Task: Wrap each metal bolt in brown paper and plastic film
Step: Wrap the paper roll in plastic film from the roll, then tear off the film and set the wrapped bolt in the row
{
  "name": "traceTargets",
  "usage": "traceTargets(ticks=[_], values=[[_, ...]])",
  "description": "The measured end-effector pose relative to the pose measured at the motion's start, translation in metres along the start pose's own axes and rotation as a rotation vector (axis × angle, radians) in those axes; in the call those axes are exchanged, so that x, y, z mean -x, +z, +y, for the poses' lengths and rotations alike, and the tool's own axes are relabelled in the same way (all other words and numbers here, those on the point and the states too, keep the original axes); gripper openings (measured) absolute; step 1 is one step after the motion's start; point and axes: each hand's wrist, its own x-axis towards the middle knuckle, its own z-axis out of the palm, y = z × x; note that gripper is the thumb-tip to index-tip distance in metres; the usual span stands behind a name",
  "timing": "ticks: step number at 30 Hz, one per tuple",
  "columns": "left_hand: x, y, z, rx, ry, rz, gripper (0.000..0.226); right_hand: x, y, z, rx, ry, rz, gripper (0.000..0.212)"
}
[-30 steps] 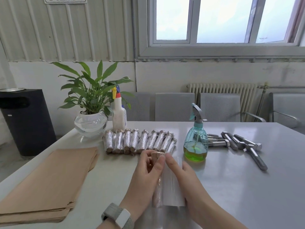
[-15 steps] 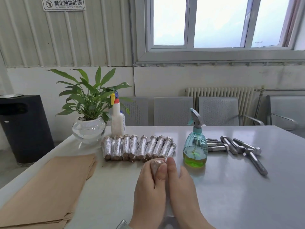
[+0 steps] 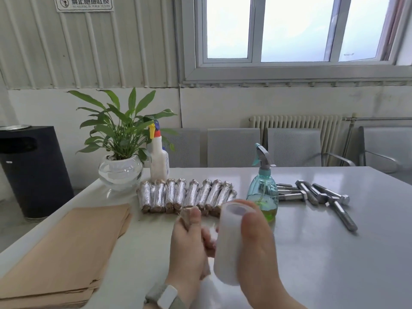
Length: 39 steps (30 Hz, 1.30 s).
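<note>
Brown paper covered the bolt [image 3: 186, 216] clamped in my left hand [image 3: 189, 246]; my right hand [image 3: 256, 244] gripped the film roll [image 3: 229, 241], both hands just before the spray bottle [image 3: 263, 192].

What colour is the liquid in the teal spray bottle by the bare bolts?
Green, pooled at the bottom of the teal spray bottle; seen in the head view.

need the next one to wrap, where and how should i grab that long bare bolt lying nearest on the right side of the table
Grip the long bare bolt at mid-shank, coming from above with fingers across its width. It lies flat and angled on the table, its hex head up against the other bolts, while the threaded end points toward open table, so the shank is the free part.
</note>
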Motion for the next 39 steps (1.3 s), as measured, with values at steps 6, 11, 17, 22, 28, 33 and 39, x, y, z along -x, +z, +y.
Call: traceTargets(ticks=[6, 11, 17, 22, 28, 33, 39], values=[[-0.02, -0.03, 0.011, -0.105, -0.129, 0.149, 0.04, -0.017, -0.019, 0.014, -0.141, 0.398, 0.211, 0.072], [-0.064, -0.041, 0.041, -0.23, -0.204, 0.096, 0.03, -0.012, -0.022, 0.032, 0.062, 0.404, 0.104, 0.065], [-0.157, -0.048, 0.088, -0.755, -0.103, 0.223, 0.047, -0.02, -0.024, 0.052, 0.196, 0.36, 0.066, 0.053], [-0.19, -0.052, 0.081, -1.38, -0.026, 0.181, 0.036, -0.025, -0.025, 0.062, 0.197, 0.35, 0.075, 0.054], [-0.202, -0.056, 0.053, -1.493, 0.04, 0.278, 0.045, -0.026, -0.025, 0.067, 0.164, 0.363, 0.054, 0.062], [-0.204, -0.056, 0.042, -1.463, 0.109, 0.315, 0.047, -0.026, -0.025, 0.067, 0.134, 0.382, 0.029, 0.067], [-0.196, -0.067, 0.041, -1.125, -0.006, 0.355, 0.05, -0.025, -0.026, 0.067, 0.124, 0.402, 0.05, 0.066]])
